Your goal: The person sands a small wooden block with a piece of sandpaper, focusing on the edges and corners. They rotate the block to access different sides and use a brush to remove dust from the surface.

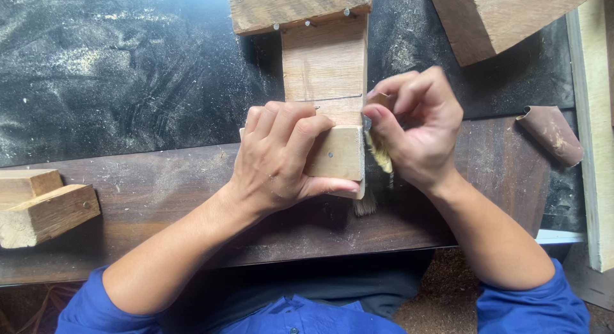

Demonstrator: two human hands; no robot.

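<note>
Where sawdust coats the dark bench [128,85], left fingers [281,120] clamp a wooden piece [326,72] — right fingers [400,91] pinch a brush [378,152]

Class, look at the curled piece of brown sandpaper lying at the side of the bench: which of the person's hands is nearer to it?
Right. The right hand works at the wooden piece's edge, apart from the sandpaper. The left hand grips the wood farther away.

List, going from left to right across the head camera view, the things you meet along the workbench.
Wooden block → left hand → pale wooden piece → small brush → right hand → curled sandpaper → pale board at the edge.
</note>
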